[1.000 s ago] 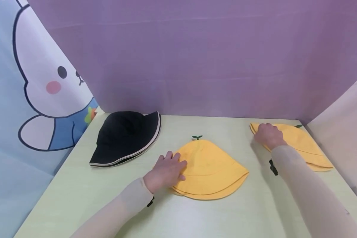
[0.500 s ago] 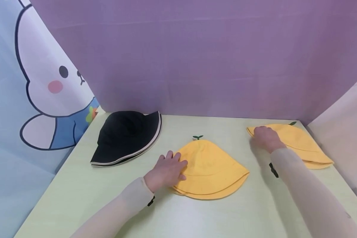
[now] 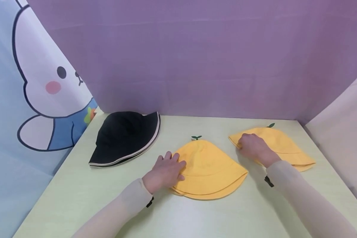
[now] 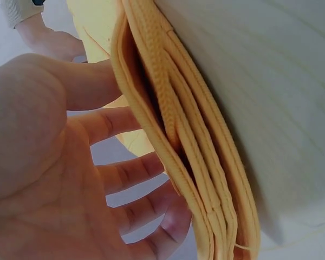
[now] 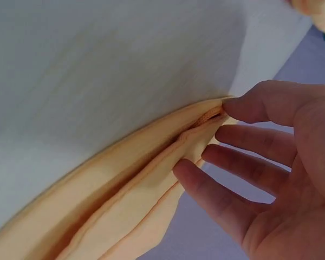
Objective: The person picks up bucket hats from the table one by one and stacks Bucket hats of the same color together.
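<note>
Two yellow bucket hats, each with a green sprout on top, lie folded flat. My left hand (image 3: 165, 171) rests with spread fingers on the left side of the middle hat (image 3: 209, 172). In the left wrist view, its fingertips touch the outside of that hat's layered brim (image 4: 179, 146). My right hand (image 3: 256, 148) pinches the left corner of the other hat (image 3: 282, 143), at the right of the table. The right wrist view shows the thumb (image 5: 260, 103) on one side of this brim (image 5: 135, 184) and fingers on the other.
A black bucket hat (image 3: 126, 135) with white edging lies folded at the back left of the pale table (image 3: 202, 218). Purple cloth (image 3: 196, 59) hangs along the back, a rabbit-print cloth (image 3: 41, 96) on the left and a pale cloth (image 3: 345, 125) on the right.
My right hand has drawn the right yellow hat leftward, closer to the middle one and away from the right edge. My left hand and the middle hat have stayed in place.
</note>
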Motion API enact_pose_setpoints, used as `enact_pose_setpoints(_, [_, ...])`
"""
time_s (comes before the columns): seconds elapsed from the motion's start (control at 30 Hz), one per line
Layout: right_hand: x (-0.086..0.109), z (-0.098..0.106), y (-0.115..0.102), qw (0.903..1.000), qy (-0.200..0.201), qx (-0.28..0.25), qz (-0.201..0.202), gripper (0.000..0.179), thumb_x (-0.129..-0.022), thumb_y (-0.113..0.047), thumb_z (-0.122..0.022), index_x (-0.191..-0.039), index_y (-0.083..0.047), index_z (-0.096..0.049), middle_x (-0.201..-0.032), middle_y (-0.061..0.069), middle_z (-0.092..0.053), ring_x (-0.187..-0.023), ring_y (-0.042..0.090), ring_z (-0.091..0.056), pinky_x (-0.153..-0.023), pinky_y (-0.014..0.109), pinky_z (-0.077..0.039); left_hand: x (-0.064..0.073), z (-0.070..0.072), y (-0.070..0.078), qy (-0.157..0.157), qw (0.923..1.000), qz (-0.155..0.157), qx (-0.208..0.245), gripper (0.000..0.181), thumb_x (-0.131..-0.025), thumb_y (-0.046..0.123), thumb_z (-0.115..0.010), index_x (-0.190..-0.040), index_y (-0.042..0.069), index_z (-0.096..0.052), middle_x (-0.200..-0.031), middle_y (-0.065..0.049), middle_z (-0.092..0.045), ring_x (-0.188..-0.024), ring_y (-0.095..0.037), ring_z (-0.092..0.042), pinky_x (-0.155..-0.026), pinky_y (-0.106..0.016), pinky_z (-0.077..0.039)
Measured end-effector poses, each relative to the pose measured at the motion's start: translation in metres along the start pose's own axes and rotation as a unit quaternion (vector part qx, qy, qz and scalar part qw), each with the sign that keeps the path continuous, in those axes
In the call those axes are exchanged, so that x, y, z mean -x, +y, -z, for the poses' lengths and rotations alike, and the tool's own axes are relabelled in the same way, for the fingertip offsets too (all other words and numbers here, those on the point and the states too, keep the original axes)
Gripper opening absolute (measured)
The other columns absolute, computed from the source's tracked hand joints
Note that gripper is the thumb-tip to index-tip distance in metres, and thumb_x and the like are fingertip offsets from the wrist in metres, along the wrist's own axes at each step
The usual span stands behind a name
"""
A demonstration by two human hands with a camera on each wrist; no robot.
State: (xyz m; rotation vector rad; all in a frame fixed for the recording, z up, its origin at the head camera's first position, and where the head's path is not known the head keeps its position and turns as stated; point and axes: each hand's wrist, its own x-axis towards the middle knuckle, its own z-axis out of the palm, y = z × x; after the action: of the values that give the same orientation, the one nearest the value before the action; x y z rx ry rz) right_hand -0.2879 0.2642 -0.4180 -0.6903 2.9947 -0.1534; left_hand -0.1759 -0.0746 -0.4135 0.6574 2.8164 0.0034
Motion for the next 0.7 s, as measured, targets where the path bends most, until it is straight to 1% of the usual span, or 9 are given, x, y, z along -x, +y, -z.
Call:
enact_pose_setpoints(0.17, [0.006, 0.001, -0.011, 0.9994, -0.007, -0.031, 0.013, 0.038, -0.088, 0.001, -0.057, -0.061, -0.018, -0.039, -0.072, 0.003, -0.042, -0.065, 0.016, -0.036, -0.055, 0.031, -0.028, 0.000, 0.000, -0.002, 0.006, 1.0000, -0.002, -0.002, 0.039, -0.098, 0.046, -0.065, -0.128, 0.022, -0.060, -0.115, -0.003, -0.047, -0.104, -0.028, -0.039, -0.078, -0.041, -0.037])
enact_pose_setpoints(0.27, [0.009, 0.004, -0.015, 0.9974, -0.018, -0.065, 0.027, 0.032, -0.093, -0.002, -0.056, -0.065, -0.017, -0.053, -0.073, 0.000, -0.047, -0.065, 0.015, -0.040, -0.057, 0.032, -0.034, 0.001, 0.000, -0.003, 0.005, 1.0000, 0.000, 0.002, 0.040, -0.098, 0.045, -0.065, -0.129, 0.021, -0.060, -0.115, -0.003, -0.047, -0.104, -0.028, -0.039, -0.079, -0.042, -0.037])
enact_pose_setpoints(0.33, [0.012, 0.006, -0.016, 0.9949, -0.018, -0.093, 0.037, 0.021, -0.095, -0.005, -0.057, -0.078, -0.011, -0.068, -0.081, 0.003, -0.061, -0.072, 0.020, -0.055, -0.064, 0.038, -0.046, 0.001, 0.000, -0.004, 0.005, 1.0000, 0.003, 0.004, 0.040, -0.098, 0.045, -0.064, -0.129, 0.021, -0.059, -0.116, -0.004, -0.047, -0.105, -0.028, -0.039, -0.080, -0.043, -0.037])
enact_pose_setpoints(0.37, [0.014, 0.007, -0.016, 0.9936, -0.017, -0.105, 0.039, 0.017, -0.096, -0.006, -0.058, -0.088, -0.007, -0.072, -0.088, 0.006, -0.066, -0.080, 0.025, -0.062, -0.071, 0.043, -0.051, 0.001, 0.000, -0.004, 0.005, 1.0000, 0.003, 0.005, 0.040, -0.098, 0.045, -0.064, -0.129, 0.021, -0.059, -0.116, -0.004, -0.047, -0.105, -0.029, -0.039, -0.080, -0.043, -0.038])
enact_pose_setpoints(0.4, [0.016, 0.008, -0.014, 0.9922, -0.014, -0.117, 0.041, 0.016, -0.097, -0.007, -0.059, -0.098, -0.002, -0.074, -0.097, 0.010, -0.070, -0.089, 0.030, -0.066, -0.080, 0.048, -0.053, 0.002, 0.000, -0.004, 0.005, 1.0000, 0.004, 0.007, 0.040, -0.098, 0.045, -0.064, -0.129, 0.021, -0.059, -0.115, -0.004, -0.047, -0.105, -0.029, -0.039, -0.080, -0.043, -0.038])
enact_pose_setpoints(0.43, [0.018, 0.009, -0.012, 0.9910, -0.007, -0.126, 0.044, 0.017, -0.097, -0.007, -0.059, -0.102, 0.002, -0.073, -0.102, 0.014, -0.071, -0.096, 0.035, -0.067, -0.086, 0.052, -0.053, 0.002, 0.000, -0.004, 0.005, 1.0000, 0.004, 0.007, 0.040, -0.098, 0.045, -0.064, -0.129, 0.021, -0.059, -0.115, -0.004, -0.046, -0.105, -0.029, -0.039, -0.080, -0.043, -0.038])
enact_pose_setpoints(0.5, [0.024, 0.010, -0.005, 0.9889, 0.015, -0.141, 0.043, 0.024, -0.096, -0.007, -0.062, -0.114, 0.008, -0.070, -0.114, 0.021, -0.070, -0.111, 0.044, -0.063, -0.094, 0.058, -0.049, 0.002, 0.001, -0.004, 0.005, 1.0000, 0.004, 0.008, 0.039, -0.098, 0.045, -0.064, -0.128, 0.021, -0.060, -0.114, -0.004, -0.046, -0.105, -0.029, -0.039, -0.080, -0.043, -0.037])
enact_pose_setpoints(0.6, [0.032, 0.013, 0.010, 0.9885, 0.038, -0.144, 0.023, 0.026, -0.095, -0.006, -0.062, -0.116, 0.009, -0.069, -0.116, 0.026, -0.068, -0.113, 0.048, -0.061, -0.095, 0.061, -0.048, 0.003, 0.001, -0.004, 0.003, 0.9999, 0.004, 0.009, 0.038, -0.098, 0.044, -0.065, -0.128, 0.020, -0.060, -0.113, -0.004, -0.046, -0.105, -0.028, -0.038, -0.080, -0.043, -0.037])
enact_pose_setpoints(0.7, [0.042, 0.020, 0.028, 0.9893, 0.051, -0.136, -0.014, 0.028, -0.095, -0.006, -0.062, -0.117, 0.011, -0.067, -0.118, 0.032, -0.065, -0.112, 0.052, -0.059, -0.093, 0.064, -0.046, 0.004, 0.001, -0.004, 0.000, 0.9999, 0.006, 0.010, 0.039, -0.098, 0.044, -0.065, -0.128, 0.021, -0.059, -0.114, -0.004, -0.046, -0.105, -0.028, -0.038, -0.081, -0.043, -0.037])
